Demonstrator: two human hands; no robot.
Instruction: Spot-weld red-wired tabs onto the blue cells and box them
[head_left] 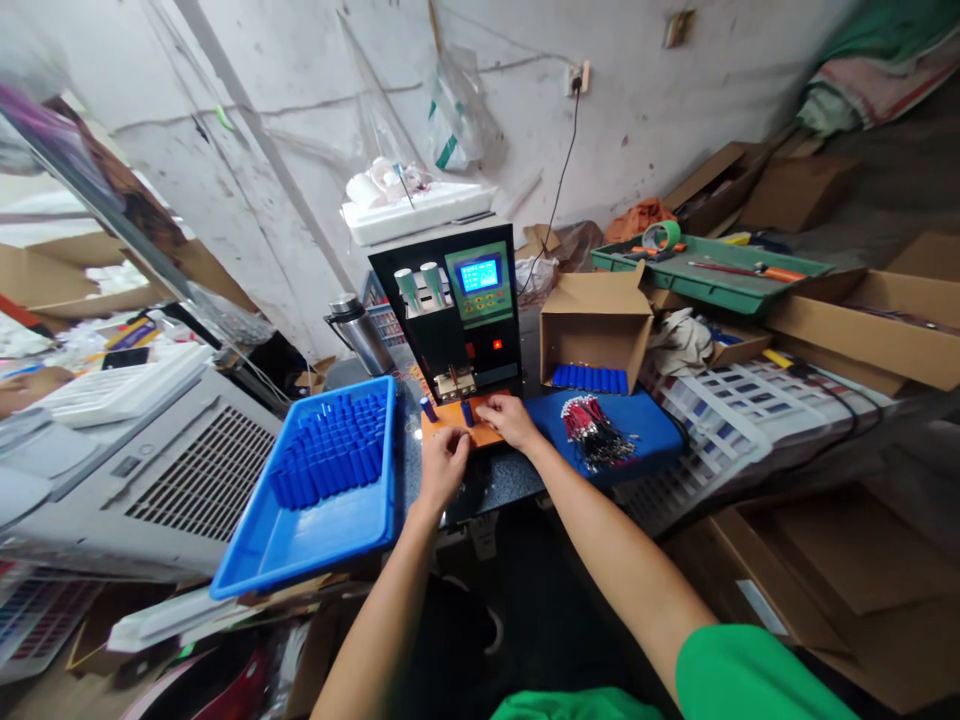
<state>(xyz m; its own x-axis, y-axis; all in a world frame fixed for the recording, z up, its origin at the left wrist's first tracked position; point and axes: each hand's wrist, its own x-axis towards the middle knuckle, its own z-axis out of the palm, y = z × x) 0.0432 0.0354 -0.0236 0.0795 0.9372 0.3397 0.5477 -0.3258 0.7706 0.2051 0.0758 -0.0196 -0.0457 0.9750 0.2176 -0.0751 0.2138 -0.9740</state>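
Observation:
My left hand (445,462) rests at the front edge of an orange board (491,433), fingers pinched together; what they hold, if anything, is too small to make out. My right hand (511,420) is closed in a pinch just right of an upright blue battery cell (468,413); whether its fingertips touch the cell I cannot tell. A second blue cell (427,408) stands at the board's left. Right behind is a black spot-welding machine (487,345) with a lit screen, its electrode tips above the board. Red and black wire leads (592,432) lie in a bundle to the right.
Left of the board, a blue tray (330,545) holds many blue cells. An open cardboard box (596,325) with a row of cells stands on the blue surface at right. A steel thermos (360,335) is behind the tray. A green tool tray (750,275) sits farther right.

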